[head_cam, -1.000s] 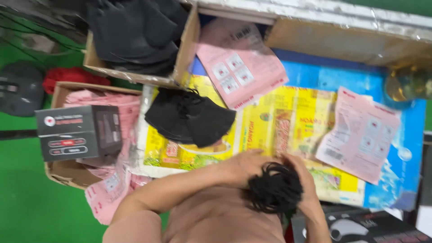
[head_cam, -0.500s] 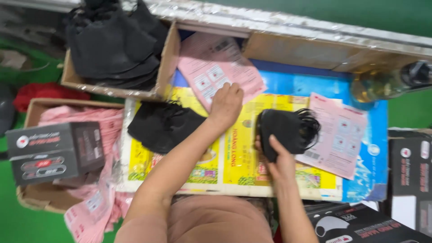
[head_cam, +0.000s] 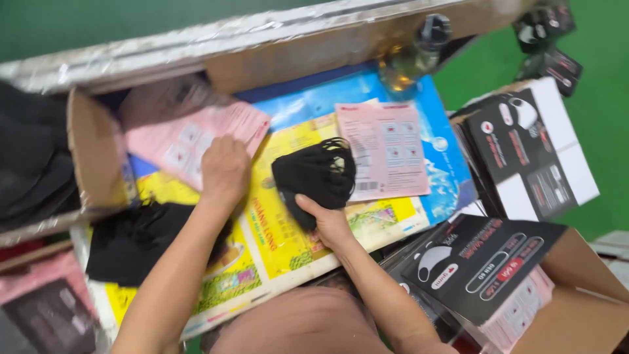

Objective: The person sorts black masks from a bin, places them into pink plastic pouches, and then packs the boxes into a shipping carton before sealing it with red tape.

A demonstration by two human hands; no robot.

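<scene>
- While my right hand (head_cam: 325,219) grips the stack of black masks (head_cam: 314,176) by its near edge, the stack rests on the yellow printed sheet (head_cam: 275,236), ear loops bunched on top.
- I have my left hand (head_cam: 225,169) lying flat, fingers loosely closed, on the pile of pink leaflets (head_cam: 187,137); it grips nothing that I can see.
- A single pink leaflet (head_cam: 386,151) lies just beside the stack, touching it on the right.
- A second heap of black masks (head_cam: 131,239) sits under my left forearm.
- A cardboard box (head_cam: 92,151) stands at the left, holding more black masks.
- Black printed cartons (head_cam: 485,262) lie to the right.
- A bottle (head_cam: 416,52) stands at the far edge.
</scene>
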